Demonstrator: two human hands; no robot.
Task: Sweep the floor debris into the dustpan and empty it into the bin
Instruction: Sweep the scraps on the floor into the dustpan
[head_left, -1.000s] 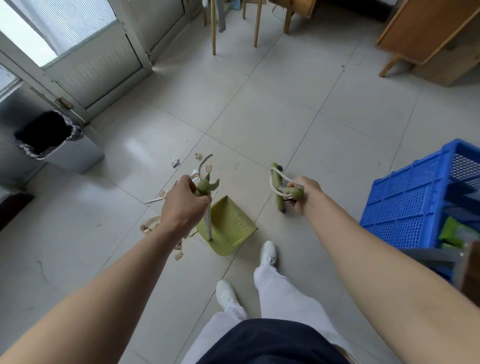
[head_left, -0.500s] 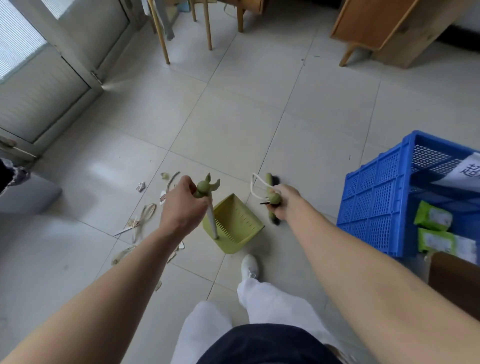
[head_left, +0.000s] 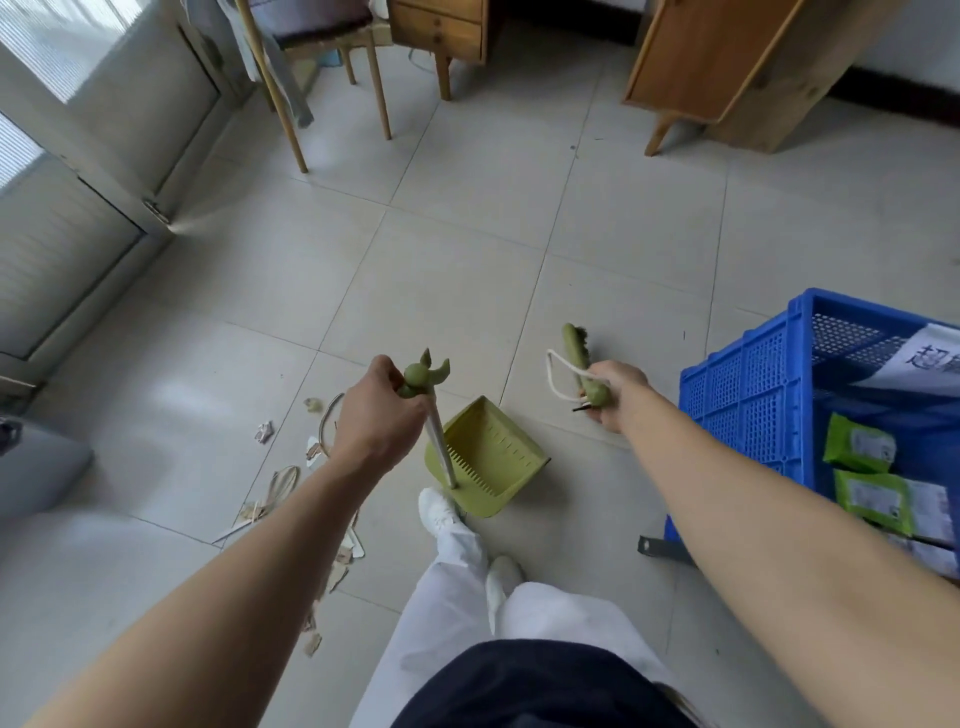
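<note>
My left hand (head_left: 376, 415) grips the green top of the dustpan's long handle (head_left: 440, 441). The green dustpan (head_left: 493, 457) rests on the tiled floor just ahead of my white shoes. To its right, my right hand (head_left: 613, 392) holds the green broom (head_left: 579, 358) by its handle top, with a white loop hanging from it; the brush head points away from me. Scraps of paper and strips, the floor debris (head_left: 280, 483), lie scattered to the left of the dustpan. The bin shows only as a grey edge (head_left: 31, 467) at the far left.
A blue plastic crate (head_left: 753, 405) with green packets stands close on the right. Wooden chair legs (head_left: 291, 130) and wooden cabinets (head_left: 727, 67) stand at the back. A glass door (head_left: 67, 234) fills the left side. A dark metal bar (head_left: 662, 548) lies by the crate.
The view has swung right and up: the bin has slid almost out of sight at the left and more of the crate shows. Both hands keep their grips; the broom sits farther right of the dustpan.
</note>
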